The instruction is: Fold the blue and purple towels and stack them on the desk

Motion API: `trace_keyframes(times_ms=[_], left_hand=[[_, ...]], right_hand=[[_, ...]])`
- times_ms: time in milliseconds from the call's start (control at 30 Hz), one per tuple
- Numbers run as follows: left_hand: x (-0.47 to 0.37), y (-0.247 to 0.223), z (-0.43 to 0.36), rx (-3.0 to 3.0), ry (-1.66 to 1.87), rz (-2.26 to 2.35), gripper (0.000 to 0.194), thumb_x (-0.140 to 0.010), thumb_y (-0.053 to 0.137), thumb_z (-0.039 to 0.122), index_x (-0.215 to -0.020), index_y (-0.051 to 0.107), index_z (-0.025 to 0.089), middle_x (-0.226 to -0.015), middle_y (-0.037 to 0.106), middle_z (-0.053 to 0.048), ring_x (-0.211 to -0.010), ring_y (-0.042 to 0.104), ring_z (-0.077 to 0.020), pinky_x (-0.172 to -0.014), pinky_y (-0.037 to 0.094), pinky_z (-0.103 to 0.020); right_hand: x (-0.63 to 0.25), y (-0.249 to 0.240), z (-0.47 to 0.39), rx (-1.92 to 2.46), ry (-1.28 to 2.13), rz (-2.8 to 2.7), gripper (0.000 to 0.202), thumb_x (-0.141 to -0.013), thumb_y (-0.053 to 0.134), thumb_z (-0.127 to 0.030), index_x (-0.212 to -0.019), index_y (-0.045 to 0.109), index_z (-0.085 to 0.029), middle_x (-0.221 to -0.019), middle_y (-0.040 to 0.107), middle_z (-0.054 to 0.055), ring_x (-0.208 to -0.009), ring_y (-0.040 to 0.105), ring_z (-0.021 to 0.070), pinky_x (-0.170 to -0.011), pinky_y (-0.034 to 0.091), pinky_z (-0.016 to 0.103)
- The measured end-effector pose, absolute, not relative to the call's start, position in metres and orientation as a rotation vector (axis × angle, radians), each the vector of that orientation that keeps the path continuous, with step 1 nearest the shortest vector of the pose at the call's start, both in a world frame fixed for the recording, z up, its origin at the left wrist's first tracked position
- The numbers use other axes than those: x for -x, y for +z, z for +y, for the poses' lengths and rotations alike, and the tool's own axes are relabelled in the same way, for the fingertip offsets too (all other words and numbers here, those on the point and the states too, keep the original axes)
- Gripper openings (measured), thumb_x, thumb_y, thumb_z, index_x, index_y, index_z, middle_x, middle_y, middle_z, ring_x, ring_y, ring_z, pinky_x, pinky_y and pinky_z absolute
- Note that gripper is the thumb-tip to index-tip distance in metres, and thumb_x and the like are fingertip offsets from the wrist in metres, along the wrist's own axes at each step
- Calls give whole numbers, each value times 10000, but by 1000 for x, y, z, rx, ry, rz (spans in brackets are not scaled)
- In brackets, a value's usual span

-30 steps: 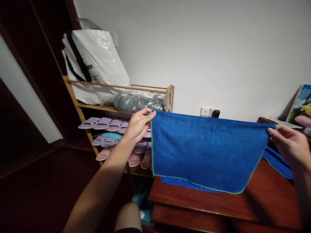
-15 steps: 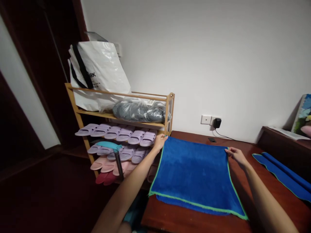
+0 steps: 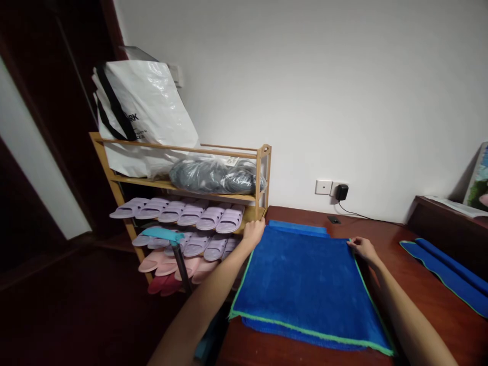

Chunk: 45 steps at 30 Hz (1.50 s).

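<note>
A blue cloth (image 3: 305,284) with green edging is spread over the reddish-brown wooden table top (image 3: 244,345). My left hand (image 3: 254,233) pinches its far left corner, and my right hand (image 3: 362,249) pinches the far right corner. More blue cloth (image 3: 297,227) shows past the far edge, and another blue layer (image 3: 301,333) sticks out under the near edge. How many layers lie beneath is hidden. To the right lies a folded blue cloth (image 3: 446,274) with green trim, apart from my right hand.
Left of the table stands a wooden shoe rack (image 3: 263,178) with rows of slippers (image 3: 190,216), a white bag (image 3: 152,107) and a plastic-wrapped bundle (image 3: 217,175). A turquoise-topped handle (image 3: 162,234) rises before it. A black plug adapter (image 3: 342,192) sits in the wall, its cord trailing right.
Both hands have drawn the cloth's far edge slightly down and nearer, uncovering blue cloth behind it. The near edge has slid a little closer. The view has shifted slightly.
</note>
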<state>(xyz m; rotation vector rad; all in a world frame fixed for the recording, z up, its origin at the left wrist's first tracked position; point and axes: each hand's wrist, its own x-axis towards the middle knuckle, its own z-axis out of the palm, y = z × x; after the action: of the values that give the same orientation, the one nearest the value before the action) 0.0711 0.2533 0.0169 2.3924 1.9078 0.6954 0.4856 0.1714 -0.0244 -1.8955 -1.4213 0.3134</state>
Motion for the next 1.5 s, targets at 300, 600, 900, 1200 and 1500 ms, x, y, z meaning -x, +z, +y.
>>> trace_keyframes(times_ms=[300,600,900,1200,1500], left_hand=[[-104,-7,238,-2680,407,1470,494,-950,351,456,-1381,401,220,-1443,397,-115,-1351,315,-254,-1076,266,-425],[-100,-22,242,-2458,282,1630,694,-919,210,593,-1464,259,166,-1536,131,-145,-1406,113,-325,-1082,162,-544],[-60,-12,129,-2675,344,1233,667,-924,239,619,-1488,161,273,-1557,73,-54,-1420,66,-269,-1118,134,-480],[-54,-16,87,-2718,276,1218,608,-928,310,581,-1460,268,290,-1544,170,-47,-1417,91,-281,-1112,142,-520],[-57,-18,55,-2695,263,1283,658,-919,236,622,-1480,214,277,-1552,115,-76,-1405,17,-372,-1060,110,-643]], right_hand=[[-395,-45,182,1906,164,-1903,659,-816,343,-684,-1339,452,-298,-1457,368,42,-1353,293,266,-1079,247,471],[-430,-53,175,2139,221,-1905,715,-872,202,-646,-1445,293,-229,-1508,256,69,-1408,150,212,-1123,135,486],[-395,-48,80,1928,211,-2078,632,-891,211,-632,-1464,173,-369,-1536,150,-32,-1415,87,178,-1135,178,425],[-389,-47,38,1918,170,-2169,630,-876,253,-653,-1444,244,-379,-1531,162,-34,-1411,123,206,-1128,197,456],[-342,-47,2,1888,31,-2212,591,-890,261,-621,-1435,264,-393,-1524,178,-30,-1414,115,242,-1108,193,504]])
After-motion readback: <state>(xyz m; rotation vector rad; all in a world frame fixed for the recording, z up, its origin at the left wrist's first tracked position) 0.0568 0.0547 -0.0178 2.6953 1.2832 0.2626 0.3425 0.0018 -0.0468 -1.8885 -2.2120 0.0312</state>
